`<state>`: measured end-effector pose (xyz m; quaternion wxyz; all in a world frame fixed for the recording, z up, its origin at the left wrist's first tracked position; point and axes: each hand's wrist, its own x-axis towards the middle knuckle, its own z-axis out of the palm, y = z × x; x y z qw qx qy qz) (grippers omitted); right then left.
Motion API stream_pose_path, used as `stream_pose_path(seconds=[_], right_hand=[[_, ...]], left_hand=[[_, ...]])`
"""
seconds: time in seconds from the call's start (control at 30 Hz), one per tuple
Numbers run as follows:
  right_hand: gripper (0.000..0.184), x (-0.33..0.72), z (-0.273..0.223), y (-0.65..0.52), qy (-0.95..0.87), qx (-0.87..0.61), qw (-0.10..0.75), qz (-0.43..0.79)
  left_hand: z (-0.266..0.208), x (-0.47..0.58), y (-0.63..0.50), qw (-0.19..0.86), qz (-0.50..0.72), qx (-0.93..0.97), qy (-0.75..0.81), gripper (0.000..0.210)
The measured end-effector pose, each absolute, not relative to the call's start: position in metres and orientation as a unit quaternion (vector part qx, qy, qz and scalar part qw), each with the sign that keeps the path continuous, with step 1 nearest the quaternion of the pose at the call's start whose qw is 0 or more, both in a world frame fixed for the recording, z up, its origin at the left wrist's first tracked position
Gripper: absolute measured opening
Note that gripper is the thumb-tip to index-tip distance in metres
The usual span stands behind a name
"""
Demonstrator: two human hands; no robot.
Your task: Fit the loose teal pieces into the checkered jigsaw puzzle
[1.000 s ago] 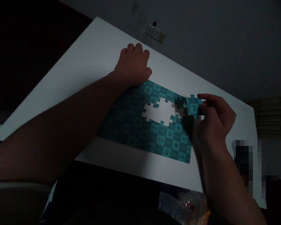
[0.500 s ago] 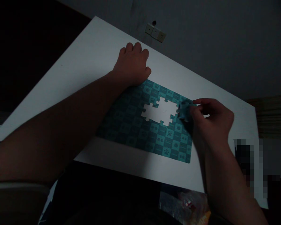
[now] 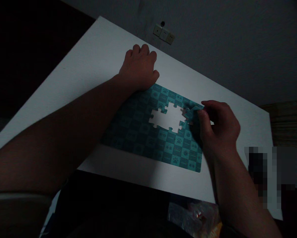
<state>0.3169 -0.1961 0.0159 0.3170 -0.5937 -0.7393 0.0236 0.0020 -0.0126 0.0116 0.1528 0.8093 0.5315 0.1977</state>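
A teal jigsaw puzzle [image 3: 172,150] with a checkered paw-print pattern lies flat on the white table, and an irregular gap [image 3: 164,119] in its middle shows white. Palm down at the puzzle's upper left edge rests my left hand [image 3: 140,67], its fingers slightly bent and apart; its underside is hidden. Over the puzzle's upper right part, the thumb and fingertips of my right hand [image 3: 220,124] pinch a teal puzzle piece [image 3: 191,113]. That piece is tilted, its left end beside the gap; whether it is a single piece or several joined I cannot tell.
The white table [image 3: 81,62] reaches back to a grey wall with sockets [image 3: 164,34]. Clear plastic bags [image 3: 194,218] lie below the front edge. A pixelated patch [image 3: 262,175] covers something at the right. The room is dim.
My right hand has moved slightly left and up, and the piece in its fingers is now tilted, with its left end closer to the gap. My left hand has stayed in place.
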Motion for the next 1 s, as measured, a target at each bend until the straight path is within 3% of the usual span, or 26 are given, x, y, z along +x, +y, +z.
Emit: stream_pose_path(seconds=[0.1, 0.17, 0.67, 0.83, 1.0], right_hand=[[0.010, 0.308, 0.022, -0.196, -0.763, -0.553, 0.336, 0.015], [0.010, 0.304, 0.024, -0.196, -0.766, -0.550, 0.330, 0.033], [0.038, 0.301, 0.032, -0.201, -0.754, -0.590, 0.262, 0.117], [0.065, 0.298, 0.022, -0.202, -0.693, -0.627, 0.335, 0.120], [0.037, 0.287, 0.021, -0.207, -0.633, -0.647, 0.397, 0.151]], left_hand=[[0.013, 0.001, -0.012, 0.162, 0.190, 0.809, 0.532, 0.080], [0.015, 0.000, -0.013, 0.172, 0.188, 0.809, 0.529, 0.083], [0.015, 0.001, -0.014, 0.166, 0.197, 0.812, 0.523, 0.072], [0.015, 0.001, -0.016, 0.175, 0.206, 0.803, 0.531, 0.072], [0.015, 0.002, -0.017, 0.180, 0.213, 0.803, 0.526, 0.070]])
